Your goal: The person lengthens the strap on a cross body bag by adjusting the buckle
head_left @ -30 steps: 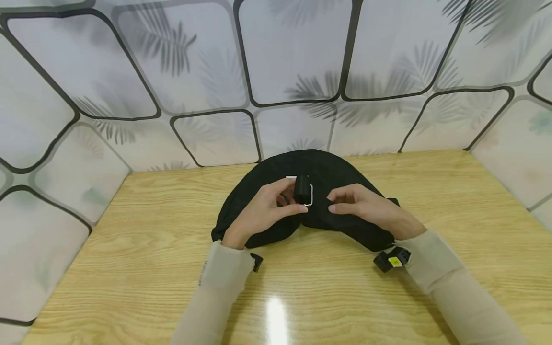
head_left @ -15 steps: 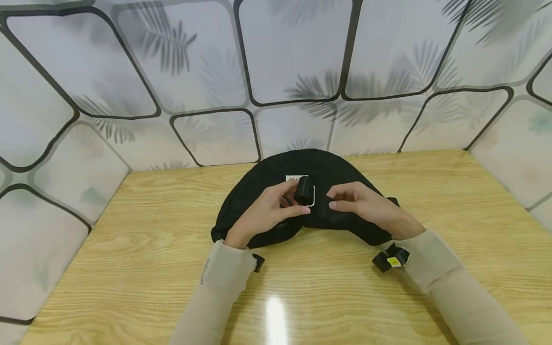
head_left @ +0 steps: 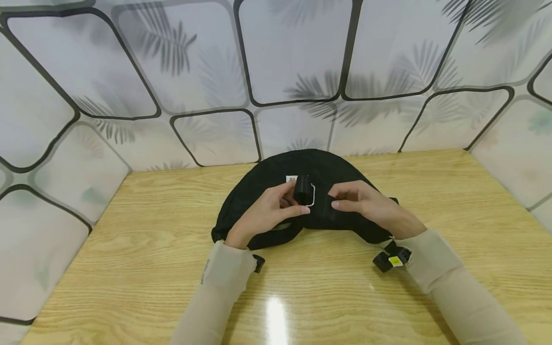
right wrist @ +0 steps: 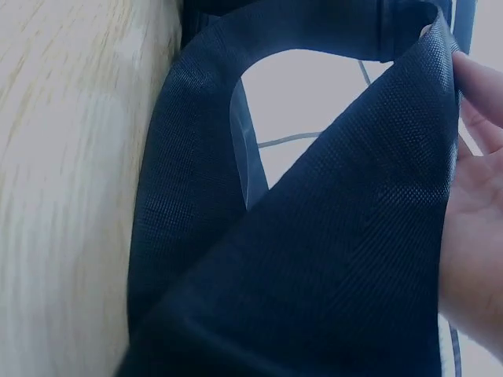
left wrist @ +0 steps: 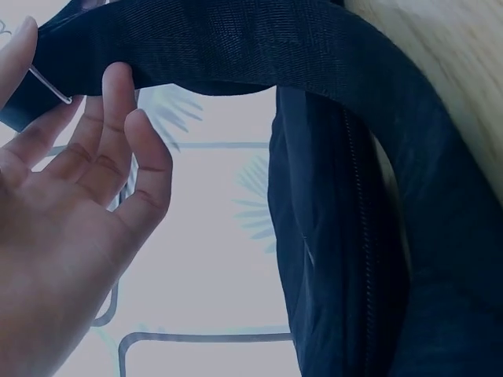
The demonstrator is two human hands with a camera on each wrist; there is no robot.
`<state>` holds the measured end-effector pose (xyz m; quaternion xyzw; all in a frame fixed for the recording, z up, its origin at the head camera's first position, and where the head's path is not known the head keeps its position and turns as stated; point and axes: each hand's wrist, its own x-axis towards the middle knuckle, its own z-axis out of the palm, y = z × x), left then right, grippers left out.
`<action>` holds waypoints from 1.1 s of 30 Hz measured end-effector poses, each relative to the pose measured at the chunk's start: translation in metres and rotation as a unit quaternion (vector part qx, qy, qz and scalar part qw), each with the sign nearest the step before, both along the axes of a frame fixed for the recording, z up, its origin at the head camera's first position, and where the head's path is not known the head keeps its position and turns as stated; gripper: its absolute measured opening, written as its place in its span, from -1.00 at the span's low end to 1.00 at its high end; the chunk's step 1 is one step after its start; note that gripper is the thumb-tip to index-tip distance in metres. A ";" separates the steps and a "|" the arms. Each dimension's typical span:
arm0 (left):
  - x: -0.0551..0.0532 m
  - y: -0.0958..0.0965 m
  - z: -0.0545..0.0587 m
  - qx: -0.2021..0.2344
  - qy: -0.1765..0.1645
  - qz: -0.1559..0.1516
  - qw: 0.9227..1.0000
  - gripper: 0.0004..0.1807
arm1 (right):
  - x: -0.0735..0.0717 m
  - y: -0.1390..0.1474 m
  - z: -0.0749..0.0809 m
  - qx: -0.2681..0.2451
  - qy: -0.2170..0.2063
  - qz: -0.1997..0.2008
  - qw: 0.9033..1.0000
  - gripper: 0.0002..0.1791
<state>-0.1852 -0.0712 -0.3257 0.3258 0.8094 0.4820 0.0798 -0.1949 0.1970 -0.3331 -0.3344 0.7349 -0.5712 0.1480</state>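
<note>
A black crescent-shaped fabric bag (head_left: 327,165) lies on the wooden table, a white label (head_left: 291,178) on its upper side. My left hand (head_left: 265,208) holds a looped end of black webbing strap with a thin metal ring (head_left: 313,196), thumb low on the ring's side. In the left wrist view the strap (left wrist: 220,47) runs from those fingers in a wide curve above the bag's zipper (left wrist: 361,212). To the right, my right hand (head_left: 371,208) pinches a folded stretch of webbing (right wrist: 354,196) between thumb and fingertips. A small gap separates the two hands.
The light wood table (head_left: 142,268) reaches to a patterned fabric wall (head_left: 293,52) close behind the bag. Similar panels stand at the left and right sides. Small black devices (head_left: 390,260) are strapped to the wrists under beige sleeves (head_left: 448,282).
My left hand has shifted slightly right with the ring and strap loop, uncovering more of the label. The right hand has barely moved and keeps its pinch.
</note>
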 end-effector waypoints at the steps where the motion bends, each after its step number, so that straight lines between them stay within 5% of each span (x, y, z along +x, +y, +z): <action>1: 0.000 0.000 0.000 0.000 -0.001 -0.003 1.000 -0.56 | 0.000 0.000 0.000 -0.001 0.002 -0.001 1.000 -0.90; 11: 0.003 0.014 -0.008 -0.003 -0.010 -0.042 0.999 -0.71 | 0.003 -0.009 -0.003 0.006 -0.031 -0.035 0.999 -0.91; 15: 0.004 0.015 -0.007 -0.007 0.017 -0.037 0.999 -0.69 | 0.004 -0.009 -0.001 0.029 -0.043 -0.055 0.997 -0.93; 20: 0.003 0.011 -0.003 -0.007 0.033 -0.018 0.999 -0.62 | 0.003 -0.006 0.004 0.049 -0.059 -0.033 0.997 -0.83; 25: 0.003 0.011 -0.003 -0.009 0.024 -0.011 1.000 -0.65 | 0.002 -0.006 0.005 0.025 -0.041 -0.013 0.999 -0.78; 33: 0.004 0.016 -0.007 -0.013 0.017 -0.018 1.000 -0.73 | 0.003 -0.009 0.003 -0.018 -0.079 -0.024 0.996 -0.74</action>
